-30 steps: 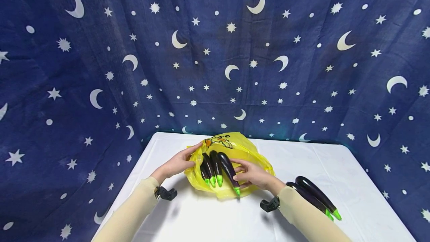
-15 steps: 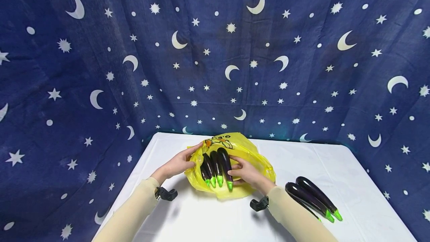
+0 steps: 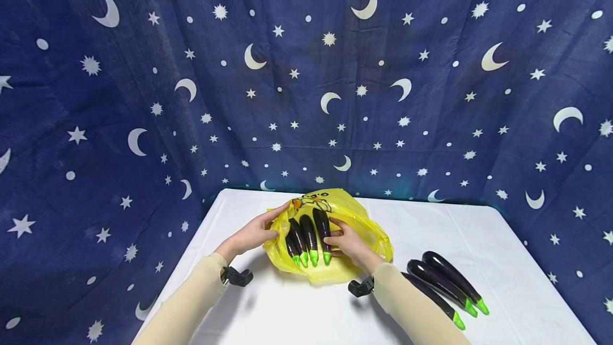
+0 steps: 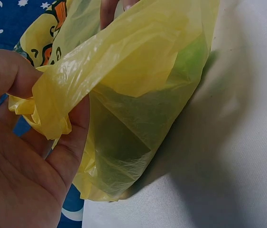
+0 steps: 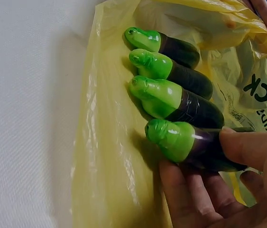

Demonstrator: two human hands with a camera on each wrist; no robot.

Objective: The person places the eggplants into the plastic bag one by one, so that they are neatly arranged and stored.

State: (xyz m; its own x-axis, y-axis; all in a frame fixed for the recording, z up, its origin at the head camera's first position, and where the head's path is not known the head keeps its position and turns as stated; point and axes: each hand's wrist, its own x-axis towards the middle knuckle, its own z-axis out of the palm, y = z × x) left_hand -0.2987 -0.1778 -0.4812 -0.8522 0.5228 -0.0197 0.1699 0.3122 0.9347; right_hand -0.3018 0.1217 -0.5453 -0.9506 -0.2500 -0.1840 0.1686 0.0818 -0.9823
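Note:
A yellow plastic bag (image 3: 354,273) lies on its side with its mouth toward me, printed with black letters and an orange figure. My left hand (image 3: 253,234) pinches the left side of its mouth; the left wrist view shows the bunched rim (image 4: 52,107) between thumb and fingers. Inside the bag my right hand (image 3: 351,243) grips a dark purple eggplant (image 3: 322,230), thumb on top and fingers beneath, its green stem end (image 5: 171,137) toward me. Left of it in the bag, several more eggplants (image 3: 308,233) lie side by side, stem ends also toward me.
On the white table (image 3: 287,313), three more eggplants (image 3: 442,284) lie at the right, one partly behind my right sleeve (image 3: 412,302). A dark blue curtain (image 3: 306,95) with moons and stars hangs behind and beside the table.
My right hand has moved left and slightly inward with its eggplant, which now lies nearer the others and straighter. More of the eggplants at the right shows. My left hand stays put.

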